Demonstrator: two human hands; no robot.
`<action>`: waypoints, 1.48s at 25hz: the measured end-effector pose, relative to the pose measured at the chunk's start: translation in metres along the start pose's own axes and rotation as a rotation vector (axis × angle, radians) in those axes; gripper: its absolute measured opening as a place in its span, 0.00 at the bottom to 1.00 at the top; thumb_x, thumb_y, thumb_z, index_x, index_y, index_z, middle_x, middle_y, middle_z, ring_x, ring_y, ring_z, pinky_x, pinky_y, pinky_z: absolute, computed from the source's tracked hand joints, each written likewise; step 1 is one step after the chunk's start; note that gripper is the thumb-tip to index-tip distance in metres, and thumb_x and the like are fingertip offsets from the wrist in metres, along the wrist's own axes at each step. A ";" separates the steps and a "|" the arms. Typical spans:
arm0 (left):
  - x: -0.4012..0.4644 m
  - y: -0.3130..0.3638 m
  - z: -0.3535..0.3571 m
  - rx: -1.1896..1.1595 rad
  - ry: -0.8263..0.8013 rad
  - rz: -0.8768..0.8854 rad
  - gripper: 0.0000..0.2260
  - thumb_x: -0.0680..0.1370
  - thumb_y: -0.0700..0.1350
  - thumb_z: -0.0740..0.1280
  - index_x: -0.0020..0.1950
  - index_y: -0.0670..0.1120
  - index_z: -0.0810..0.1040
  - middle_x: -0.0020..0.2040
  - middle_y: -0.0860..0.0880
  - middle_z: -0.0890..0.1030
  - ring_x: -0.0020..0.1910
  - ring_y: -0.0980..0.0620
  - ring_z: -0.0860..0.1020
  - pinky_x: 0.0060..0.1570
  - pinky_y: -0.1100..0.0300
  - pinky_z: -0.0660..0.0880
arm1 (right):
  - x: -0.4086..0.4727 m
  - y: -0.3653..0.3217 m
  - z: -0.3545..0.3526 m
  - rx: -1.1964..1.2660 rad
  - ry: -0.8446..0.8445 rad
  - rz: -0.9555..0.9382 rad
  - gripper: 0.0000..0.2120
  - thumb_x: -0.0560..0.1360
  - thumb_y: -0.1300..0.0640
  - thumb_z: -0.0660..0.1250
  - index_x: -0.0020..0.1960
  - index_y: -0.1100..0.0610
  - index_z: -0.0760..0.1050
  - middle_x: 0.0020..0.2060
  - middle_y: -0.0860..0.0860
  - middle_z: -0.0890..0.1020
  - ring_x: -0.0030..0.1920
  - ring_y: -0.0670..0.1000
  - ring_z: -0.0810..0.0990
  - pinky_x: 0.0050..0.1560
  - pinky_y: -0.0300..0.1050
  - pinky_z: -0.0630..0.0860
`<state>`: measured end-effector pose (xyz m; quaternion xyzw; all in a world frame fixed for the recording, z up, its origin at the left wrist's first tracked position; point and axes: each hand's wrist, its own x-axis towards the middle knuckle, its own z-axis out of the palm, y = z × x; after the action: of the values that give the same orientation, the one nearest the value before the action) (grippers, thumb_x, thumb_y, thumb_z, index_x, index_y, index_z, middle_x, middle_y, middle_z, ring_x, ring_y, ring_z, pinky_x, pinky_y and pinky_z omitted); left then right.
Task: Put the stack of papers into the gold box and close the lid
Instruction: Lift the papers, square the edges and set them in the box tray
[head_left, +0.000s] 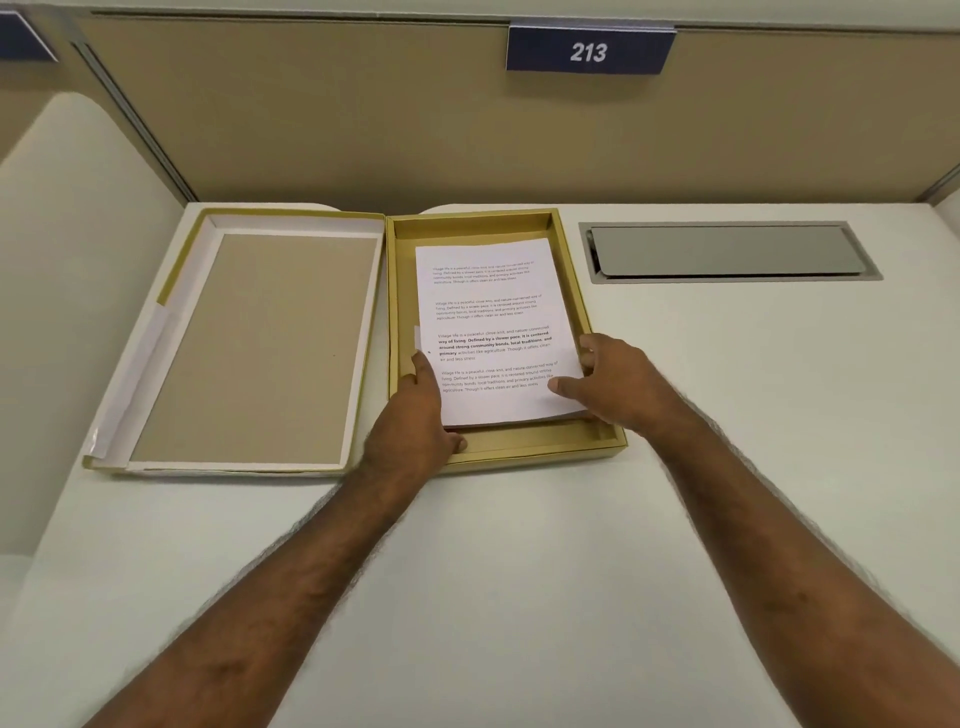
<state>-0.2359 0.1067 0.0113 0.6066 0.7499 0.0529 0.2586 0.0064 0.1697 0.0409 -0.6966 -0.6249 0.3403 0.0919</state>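
The gold box (470, 223) lies open in the middle of the desk. Its lid (260, 343) is flipped out flat to the left, brown inside with a white rim. A stack of white printed papers (488, 312) sits inside the box, slightly askew. My left hand (421, 410) rests at the stack's near left corner, fingers on its left edge. My right hand (613, 384) holds the stack's near right corner, thumb on top of the sheets and fingers along the right edge by the box wall.
A grey metal cable hatch (727, 252) is set into the white desk (519, 545) to the right of the box. A tan partition (363, 119) with a blue "213" sign (589, 49) stands right behind the box and lid.
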 end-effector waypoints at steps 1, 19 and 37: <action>-0.001 0.000 0.001 0.028 0.016 0.005 0.59 0.71 0.52 0.82 0.86 0.42 0.42 0.75 0.41 0.73 0.70 0.42 0.77 0.64 0.52 0.77 | -0.004 0.000 0.001 -0.067 0.081 -0.020 0.32 0.77 0.44 0.78 0.75 0.56 0.75 0.68 0.54 0.85 0.60 0.56 0.83 0.54 0.47 0.76; 0.002 -0.016 0.015 0.081 0.181 0.217 0.31 0.76 0.45 0.78 0.77 0.43 0.71 0.60 0.41 0.80 0.57 0.43 0.82 0.52 0.53 0.80 | -0.017 0.002 0.043 -0.480 0.069 -0.302 0.36 0.77 0.60 0.76 0.82 0.47 0.70 0.87 0.53 0.61 0.87 0.57 0.58 0.78 0.56 0.72; 0.032 -0.002 -0.021 -0.506 0.094 0.058 0.29 0.76 0.61 0.75 0.72 0.49 0.74 0.68 0.50 0.83 0.55 0.53 0.79 0.45 0.63 0.74 | 0.018 -0.038 0.041 -0.031 0.163 -0.055 0.44 0.76 0.37 0.75 0.81 0.61 0.63 0.75 0.61 0.75 0.74 0.62 0.75 0.69 0.58 0.77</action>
<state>-0.2512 0.1415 0.0182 0.5406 0.7063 0.2743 0.3655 -0.0492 0.1818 0.0245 -0.7060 -0.6392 0.2702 0.1410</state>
